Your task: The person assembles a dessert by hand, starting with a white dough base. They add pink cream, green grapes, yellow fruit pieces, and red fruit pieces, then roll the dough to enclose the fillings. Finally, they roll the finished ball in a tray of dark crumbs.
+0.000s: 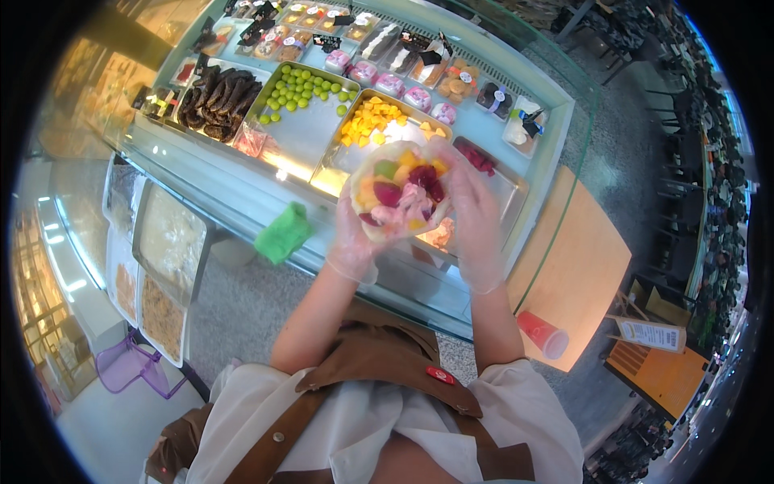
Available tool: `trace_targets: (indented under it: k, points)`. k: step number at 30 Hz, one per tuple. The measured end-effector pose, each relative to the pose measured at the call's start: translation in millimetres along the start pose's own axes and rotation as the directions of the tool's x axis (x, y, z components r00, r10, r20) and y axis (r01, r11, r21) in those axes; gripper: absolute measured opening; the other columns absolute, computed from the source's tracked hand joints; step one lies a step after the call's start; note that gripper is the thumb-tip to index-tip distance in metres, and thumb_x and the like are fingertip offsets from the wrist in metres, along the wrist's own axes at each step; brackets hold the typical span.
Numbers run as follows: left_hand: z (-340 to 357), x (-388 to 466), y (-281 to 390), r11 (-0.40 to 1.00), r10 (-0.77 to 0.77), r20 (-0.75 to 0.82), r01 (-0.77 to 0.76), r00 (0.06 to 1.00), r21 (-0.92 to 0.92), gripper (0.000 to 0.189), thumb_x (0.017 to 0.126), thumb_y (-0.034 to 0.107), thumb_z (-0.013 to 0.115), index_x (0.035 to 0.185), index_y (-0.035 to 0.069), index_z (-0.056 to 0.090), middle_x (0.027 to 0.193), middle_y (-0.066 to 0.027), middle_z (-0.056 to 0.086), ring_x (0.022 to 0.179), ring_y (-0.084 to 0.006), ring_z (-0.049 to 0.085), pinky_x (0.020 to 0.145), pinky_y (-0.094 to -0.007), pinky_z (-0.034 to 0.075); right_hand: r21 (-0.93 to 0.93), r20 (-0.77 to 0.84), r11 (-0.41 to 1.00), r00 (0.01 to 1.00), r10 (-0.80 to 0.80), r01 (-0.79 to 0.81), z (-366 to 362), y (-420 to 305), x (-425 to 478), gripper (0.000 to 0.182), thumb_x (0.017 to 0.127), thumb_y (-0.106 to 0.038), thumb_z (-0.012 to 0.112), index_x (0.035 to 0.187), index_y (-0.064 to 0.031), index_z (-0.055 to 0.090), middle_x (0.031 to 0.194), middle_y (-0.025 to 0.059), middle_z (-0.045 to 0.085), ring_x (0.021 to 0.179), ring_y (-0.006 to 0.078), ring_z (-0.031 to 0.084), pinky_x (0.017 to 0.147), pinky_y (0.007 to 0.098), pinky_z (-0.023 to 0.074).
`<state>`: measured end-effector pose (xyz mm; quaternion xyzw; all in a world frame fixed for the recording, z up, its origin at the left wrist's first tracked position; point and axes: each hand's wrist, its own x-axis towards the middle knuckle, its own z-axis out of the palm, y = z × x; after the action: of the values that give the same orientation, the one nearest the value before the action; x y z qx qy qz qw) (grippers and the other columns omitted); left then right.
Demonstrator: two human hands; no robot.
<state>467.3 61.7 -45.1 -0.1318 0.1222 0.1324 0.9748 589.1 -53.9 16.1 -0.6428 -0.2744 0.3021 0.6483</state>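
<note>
Both my hands wear clear plastic gloves and hold a round piece of pale dough or wrapper [402, 193] filled with mixed fruit pieces and pink cream. My left hand [357, 227] supports its left and lower edge, and my right hand [474, 212] curls round its right edge. Beyond them in the display case stand metal trays: one with diced mango [372, 120], one with green grapes [296, 88], and one with dark red fruit pieces [474, 157] partly behind my right hand. Dark elongated pieces of food [217, 100] fill a tray at the left.
A green cloth [284, 233] lies on the case's near ledge. Packaged desserts [390, 48] line the far side. A red cup [544, 336] lies on the wooden table [562, 260] at right. Trays [169, 236] and a purple basket [136, 366] are at left.
</note>
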Motion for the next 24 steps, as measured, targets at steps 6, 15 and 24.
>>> trace_targets:
  k: [6, 15, 24]
  points:
    - [2.2, 1.0, -1.0, 0.999, 0.004, 0.04, -0.002, 0.999, -0.032, 0.062, 0.101, 0.048, 0.038, 0.147, 0.006, 0.043, 0.145, -0.0161, 0.049, 0.131, -0.0338, 0.05, 0.113, -0.0502, 0.038, -0.722, 0.216, 0.546, 0.889, -0.404, 0.424, 2.5, 9.9, -4.0, 0.045, 0.103, -0.022, 0.044, 0.144, -0.0042, 0.049, 0.145, 0.0146, 0.053, 0.141, 0.0337, 0.042, 0.118, 0.0525, 0.0212]
    - [12.1, 0.7, -4.2, 0.998, 0.017, -0.046, -0.014, 0.999, 0.063, 0.062, 0.099, 0.047, 0.041, 0.146, 0.005, 0.043, 0.147, -0.0182, 0.047, 0.131, -0.0371, 0.048, 0.115, -0.0532, 0.036, -0.008, -0.168, 0.999, 0.985, -0.049, 0.048, -17.6, 18.9, 0.1, 0.044, 0.106, -0.03, 0.043, 0.141, -0.0038, 0.049, 0.128, 0.0086, 0.061, 0.125, 0.0222, 0.054, 0.112, 0.0424, 0.0318]
    - [-6.0, -0.1, -0.1, 0.998, -0.058, -0.035, 0.058, 0.998, 0.0, 0.06, 0.098, 0.047, 0.046, 0.143, 0.008, 0.047, 0.143, -0.0156, 0.051, 0.129, -0.0344, 0.051, 0.111, -0.0538, 0.04, -0.125, -0.01, 0.948, 0.956, 0.293, -0.292, -22.7, 2.5, 15.1, 0.017, 0.098, -0.015, 0.062, 0.106, -0.001, 0.065, 0.093, 0.0049, 0.065, 0.077, 0.0094, 0.062, 0.069, 0.0255, 0.0516]
